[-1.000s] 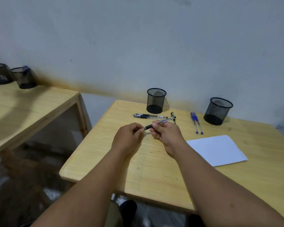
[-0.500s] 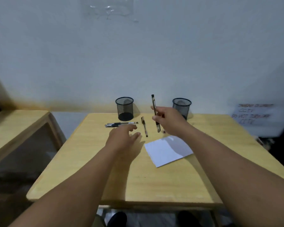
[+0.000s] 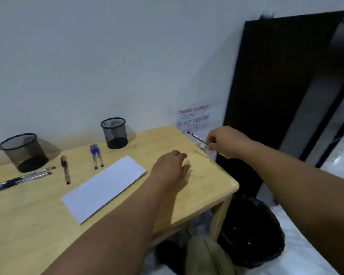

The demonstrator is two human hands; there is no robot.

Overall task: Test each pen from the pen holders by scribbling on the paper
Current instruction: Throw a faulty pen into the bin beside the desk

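Right hand [image 3: 225, 142] carried pen [image 3: 197, 138] apparently past table edge [image 3: 222, 169]

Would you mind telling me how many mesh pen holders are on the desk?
2: one mesh pen holder at the desk's far left, the other further right by the wall. Both look empty.

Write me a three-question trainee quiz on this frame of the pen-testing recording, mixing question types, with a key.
1. True or false: the right hand holds a pen out past the right edge of the table.
2. How many mesh pen holders stand on the table? A) one B) two C) three
3. Fill in: the white paper bears ___ visible scribbles.

Key
1. True. The pen is pinched in the fingers, beyond the table's edge and above the black bin bag.
2. B. One holder stands at the left, the other near the wall; both look empty.
3. No. The left hand hovers open beside the paper, holding nothing.
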